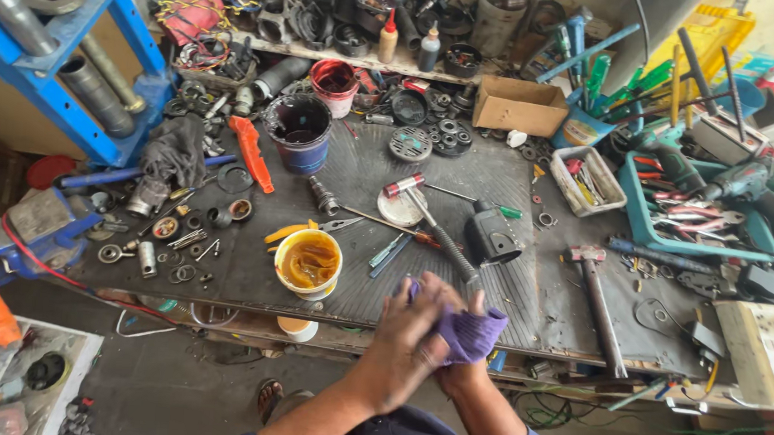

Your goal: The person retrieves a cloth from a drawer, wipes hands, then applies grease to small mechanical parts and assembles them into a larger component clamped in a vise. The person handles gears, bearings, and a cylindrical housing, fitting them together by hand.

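Note:
Both my hands meet in front of the workbench edge, wrapped around a purple rag (472, 332). My left hand (406, 337) lies over the rag and presses it against my right hand (452, 358), which is mostly hidden beneath the cloth. Just beyond my hands lies a hammer with a black ribbed handle (444, 240) and a red and silver head. A yellow tub of amber grease (308, 262) stands to the left of my hands on the black ribbed mat (508, 299).
A larger hammer (599, 305) lies to the right. A dark cylindrical part (492, 234), screwdrivers, bearings and washers litter the mat. A dark blue bucket (298, 131), cardboard box (519, 105), teal tray of pliers (677, 220), power strip (773, 349) and blue press frame (63, 49) surround it.

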{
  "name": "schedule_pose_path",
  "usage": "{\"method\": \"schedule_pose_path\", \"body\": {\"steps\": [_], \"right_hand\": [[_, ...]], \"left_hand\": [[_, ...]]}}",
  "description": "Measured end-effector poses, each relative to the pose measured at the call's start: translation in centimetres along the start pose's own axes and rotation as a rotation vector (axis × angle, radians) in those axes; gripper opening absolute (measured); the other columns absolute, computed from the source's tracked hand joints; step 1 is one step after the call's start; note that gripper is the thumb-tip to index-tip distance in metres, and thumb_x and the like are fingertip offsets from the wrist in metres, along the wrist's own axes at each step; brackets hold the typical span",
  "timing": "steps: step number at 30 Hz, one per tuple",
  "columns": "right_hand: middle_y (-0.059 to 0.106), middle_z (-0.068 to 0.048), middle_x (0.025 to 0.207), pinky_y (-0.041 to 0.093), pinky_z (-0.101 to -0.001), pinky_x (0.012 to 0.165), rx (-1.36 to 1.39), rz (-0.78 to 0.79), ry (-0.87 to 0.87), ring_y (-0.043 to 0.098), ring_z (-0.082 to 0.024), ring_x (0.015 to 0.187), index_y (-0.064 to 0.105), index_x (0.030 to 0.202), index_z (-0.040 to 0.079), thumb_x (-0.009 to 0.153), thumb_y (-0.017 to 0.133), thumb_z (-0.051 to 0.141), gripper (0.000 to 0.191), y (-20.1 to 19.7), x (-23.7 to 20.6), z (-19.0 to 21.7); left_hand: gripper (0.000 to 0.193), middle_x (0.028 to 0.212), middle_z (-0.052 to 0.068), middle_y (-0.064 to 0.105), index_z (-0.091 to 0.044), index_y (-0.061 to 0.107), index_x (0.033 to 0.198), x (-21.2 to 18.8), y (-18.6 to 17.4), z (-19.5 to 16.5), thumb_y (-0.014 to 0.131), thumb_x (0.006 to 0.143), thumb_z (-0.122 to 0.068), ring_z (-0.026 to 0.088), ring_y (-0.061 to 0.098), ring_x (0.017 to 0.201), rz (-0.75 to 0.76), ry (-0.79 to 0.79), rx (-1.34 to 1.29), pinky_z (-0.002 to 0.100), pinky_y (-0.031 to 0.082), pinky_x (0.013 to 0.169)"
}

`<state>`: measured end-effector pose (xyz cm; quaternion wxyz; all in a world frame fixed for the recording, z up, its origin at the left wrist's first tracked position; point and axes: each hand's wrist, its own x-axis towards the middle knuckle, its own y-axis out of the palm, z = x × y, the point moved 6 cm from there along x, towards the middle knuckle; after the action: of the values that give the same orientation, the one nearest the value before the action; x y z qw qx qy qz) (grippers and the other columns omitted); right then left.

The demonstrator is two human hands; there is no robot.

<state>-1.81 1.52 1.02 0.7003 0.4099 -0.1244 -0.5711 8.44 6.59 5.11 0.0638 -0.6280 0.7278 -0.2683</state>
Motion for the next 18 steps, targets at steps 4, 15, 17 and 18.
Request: {"method": "schedule_pose_path", "body": {"steps": [4, 15, 17, 18], "right_hand": [[0.063, -0.014, 0.131, 0.037, -0.057, 0.108, 0.237, -0.112, 0.536, 0.055, -0.037, 0.123, 0.058, 0.13, 0.018, 0.076, 0.034, 0.094, 0.096, 2.9, -2.8, -3.3], [0.016, -0.007, 0.172, 0.041, -0.0609, 0.106, -0.137, 0.135, 0.406, 0.055, -0.037, 0.131, -0.002, 0.163, 0.032, 0.062, 0.022, 0.096, 0.122, 1.6, -2.0, -0.4], [0.014, -0.009, 0.171, 0.04, -0.0604, 0.108, -0.178, 0.352, 0.341, 0.053, -0.041, 0.132, -0.002, 0.162, 0.025, 0.073, 0.027, 0.092, 0.115, 2.2, -2.1, -0.3], [0.013, -0.01, 0.17, 0.04, -0.0601, 0.109, -0.195, 0.447, 0.309, 0.052, -0.043, 0.133, -0.002, 0.162, 0.021, 0.079, 0.029, 0.089, 0.111, 2.3, -2.5, -0.2]], "left_hand": [[0.075, 0.154, 0.02, 0.045, -0.004, 0.047, 0.149, -0.5, -0.1, -1.0, 0.069, 0.09, -0.043, 0.043, 0.036, 0.145, -0.038, 0.266, 0.367, 0.065, 0.014, 0.119], [0.055, 0.135, 0.018, 0.063, -0.011, 0.062, 0.118, -4.1, -4.9, 2.5, 0.075, 0.064, -0.015, 0.037, 0.059, 0.118, -0.25, 0.241, 0.609, 0.051, 0.044, 0.096], [0.043, 0.122, 0.016, 0.064, -0.008, 0.065, 0.114, -4.2, -6.1, 3.6, 0.076, 0.073, -0.008, 0.033, 0.063, 0.11, -0.297, -0.033, 0.393, 0.042, 0.05, 0.094], [0.036, 0.116, 0.015, 0.065, -0.007, 0.067, 0.112, -4.4, -6.4, 4.2, 0.077, 0.077, -0.004, 0.03, 0.065, 0.107, -0.305, -0.173, 0.276, 0.038, 0.053, 0.092]]}}
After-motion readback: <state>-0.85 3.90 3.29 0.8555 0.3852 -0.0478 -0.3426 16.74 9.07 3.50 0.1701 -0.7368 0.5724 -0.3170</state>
